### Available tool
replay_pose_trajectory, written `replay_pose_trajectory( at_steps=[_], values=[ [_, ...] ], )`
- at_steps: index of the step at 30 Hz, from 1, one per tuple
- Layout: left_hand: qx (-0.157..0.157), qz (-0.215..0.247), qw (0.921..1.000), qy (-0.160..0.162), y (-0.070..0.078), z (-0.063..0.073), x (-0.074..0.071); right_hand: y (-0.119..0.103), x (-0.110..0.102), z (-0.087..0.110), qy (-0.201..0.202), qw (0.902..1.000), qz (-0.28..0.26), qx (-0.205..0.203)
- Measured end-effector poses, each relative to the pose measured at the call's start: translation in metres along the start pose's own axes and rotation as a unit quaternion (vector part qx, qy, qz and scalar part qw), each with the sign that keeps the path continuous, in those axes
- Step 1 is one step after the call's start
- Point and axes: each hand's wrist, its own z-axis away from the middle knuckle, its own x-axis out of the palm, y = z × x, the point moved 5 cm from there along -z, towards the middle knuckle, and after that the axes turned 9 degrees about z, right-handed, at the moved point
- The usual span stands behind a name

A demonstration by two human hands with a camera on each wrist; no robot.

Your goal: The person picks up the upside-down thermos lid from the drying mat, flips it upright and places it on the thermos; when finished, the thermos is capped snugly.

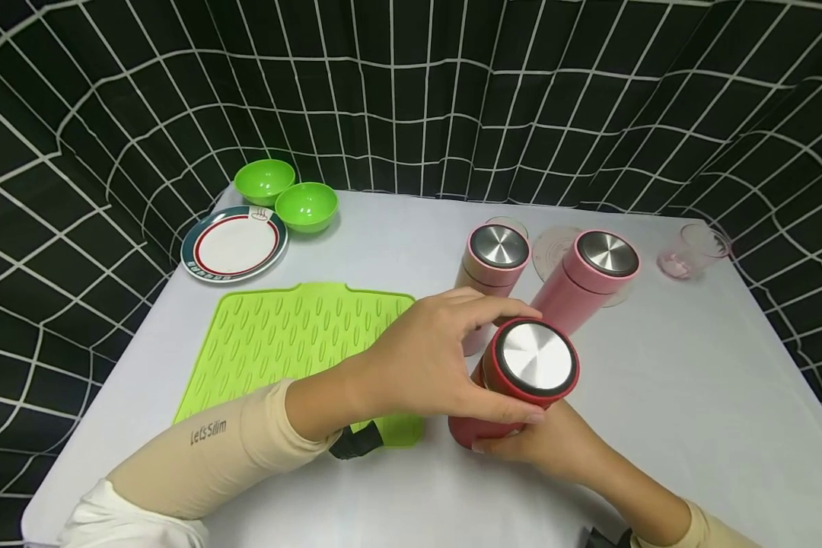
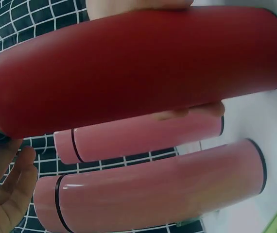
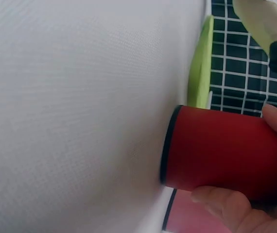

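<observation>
A red thermos bottle [image 2: 129, 73] with a steel-topped lid [image 1: 537, 356] stands upright near the front of the table. My left hand [image 1: 421, 358] grips the lid from the left, thumb on the near side and fingers round the far side. Lower down, my right hand [image 1: 555, 445] holds the bottle's body from the right. In the right wrist view its black-edged base is close against the white table. Just behind it stand two pink thermos bottles, one at the left [image 1: 497, 255] and a glossier one at the right [image 1: 592, 274], both with lids on.
A green ridged mat [image 1: 267, 335] lies left of the bottles, partly under my left forearm. Beyond it are a dark-rimmed plate [image 1: 235, 245] and two green bowls [image 1: 265, 181] [image 1: 307, 205]. A clear pinkish glass [image 1: 695, 247] is far right, and a pale glass saucer [image 1: 551, 247] lies behind the pink bottles.
</observation>
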Motion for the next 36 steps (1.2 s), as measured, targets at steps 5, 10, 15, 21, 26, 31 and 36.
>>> replay_pose_trajectory(
  at_steps=[5, 10, 15, 21, 26, 31, 36],
  values=[
    [-0.005, 0.007, 0.9999, -0.006, -0.004, 0.002, 0.004, -0.001, 0.000, -0.001, -0.003, 0.9999, -0.006, -0.014],
    [-0.005, 0.066, 0.9975, -0.023, -0.009, 0.004, 0.006, -0.001, 0.000, -0.003, -0.001, 0.9994, -0.016, -0.031],
    [0.016, 0.065, 0.9977, -0.006, -0.010, 0.004, 0.006, -0.001, 0.001, -0.003, 0.001, 0.9995, -0.011, -0.030],
    [-0.013, 0.079, 0.9964, -0.029, -0.014, 0.007, 0.008, -0.005, 0.000, -0.005, -0.012, 0.9988, -0.026, -0.038],
    [-0.043, 0.079, 0.9953, -0.036, -0.013, 0.005, 0.013, -0.001, 0.000, -0.003, -0.018, 0.9996, -0.016, -0.018],
    [-0.022, 0.053, 0.9979, -0.028, -0.011, 0.003, 0.015, 0.001, 0.002, -0.002, -0.019, 0.9994, -0.027, -0.007],
    [-0.005, 0.057, 0.9965, -0.060, -0.010, 0.004, 0.017, -0.002, 0.003, -0.005, -0.016, 0.9989, -0.018, -0.040]
  ],
)
